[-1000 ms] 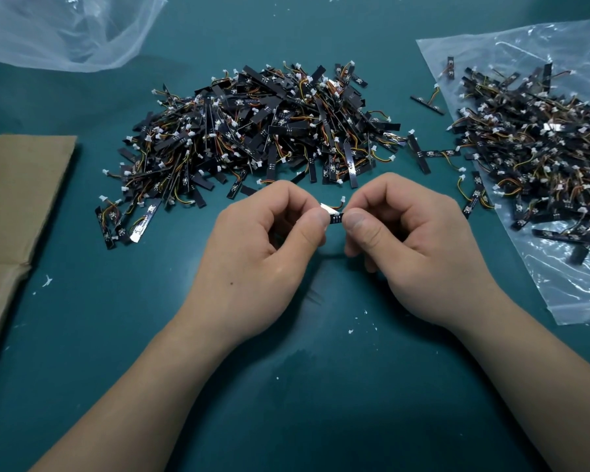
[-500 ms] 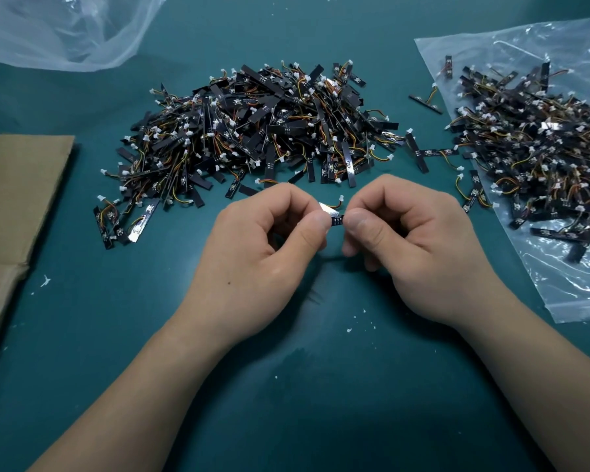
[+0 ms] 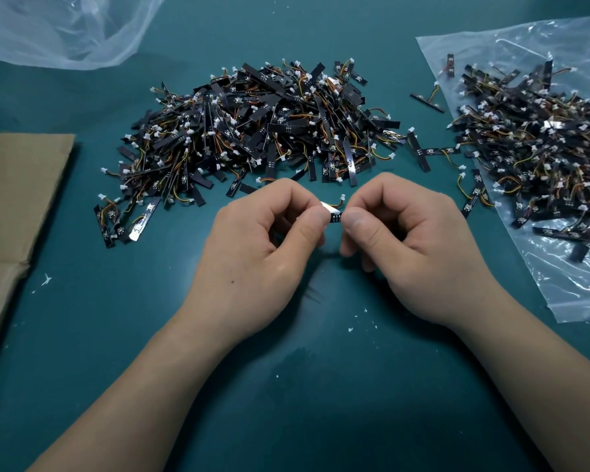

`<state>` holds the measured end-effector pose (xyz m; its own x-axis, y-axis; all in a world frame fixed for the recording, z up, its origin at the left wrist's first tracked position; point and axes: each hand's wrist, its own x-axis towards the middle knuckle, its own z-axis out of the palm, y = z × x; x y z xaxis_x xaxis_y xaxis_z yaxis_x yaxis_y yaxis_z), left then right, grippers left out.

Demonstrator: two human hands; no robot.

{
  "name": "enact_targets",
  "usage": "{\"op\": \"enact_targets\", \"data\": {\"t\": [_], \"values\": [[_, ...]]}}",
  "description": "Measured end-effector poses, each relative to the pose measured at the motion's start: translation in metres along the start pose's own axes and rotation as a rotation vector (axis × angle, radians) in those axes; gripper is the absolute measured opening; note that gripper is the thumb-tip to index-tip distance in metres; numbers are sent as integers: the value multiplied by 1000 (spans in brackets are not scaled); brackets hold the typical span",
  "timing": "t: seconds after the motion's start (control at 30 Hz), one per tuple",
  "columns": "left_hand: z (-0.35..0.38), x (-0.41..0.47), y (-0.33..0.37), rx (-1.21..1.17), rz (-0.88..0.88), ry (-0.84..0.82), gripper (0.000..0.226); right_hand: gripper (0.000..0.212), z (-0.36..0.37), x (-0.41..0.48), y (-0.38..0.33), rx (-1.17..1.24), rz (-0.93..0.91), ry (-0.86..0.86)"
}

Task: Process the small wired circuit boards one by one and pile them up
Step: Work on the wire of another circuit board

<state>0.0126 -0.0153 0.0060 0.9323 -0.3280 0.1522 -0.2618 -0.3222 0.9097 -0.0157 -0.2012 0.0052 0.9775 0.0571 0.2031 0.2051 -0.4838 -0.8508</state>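
Left hand [image 3: 252, 253], right hand [image 3: 419, 247] pinch thin black board [image 3: 335, 217], glossy strip end.

Most of a small circuit board [image 3: 335, 218] is hidden between the thumbs and curled fingers of the left hand [image 3: 252, 264] and right hand [image 3: 419, 253]; only a short dark section, a silvery tab and a wire end show. The frame's right edge cuts off the pile of boards [image 3: 539, 148] on a clear plastic bag [image 3: 586, 294]. The left edge crops a sheet of cardboard [image 3: 11, 206], the top edge a second clear bag [image 3: 65, 28]. Markings on the boards are too small to read.
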Motion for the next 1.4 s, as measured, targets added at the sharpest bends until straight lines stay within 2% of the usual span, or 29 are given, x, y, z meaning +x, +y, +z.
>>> {"op": "enact_targets", "data": {"t": [0.77, 1.4], "values": [[1, -1, 0, 5, 13, -5, 10, 13, -1, -1, 1, 14, 1, 1], [1, 4, -2, -2, 47, 58, 13, 14, 1, 1, 6, -3, -20, -28]]}}
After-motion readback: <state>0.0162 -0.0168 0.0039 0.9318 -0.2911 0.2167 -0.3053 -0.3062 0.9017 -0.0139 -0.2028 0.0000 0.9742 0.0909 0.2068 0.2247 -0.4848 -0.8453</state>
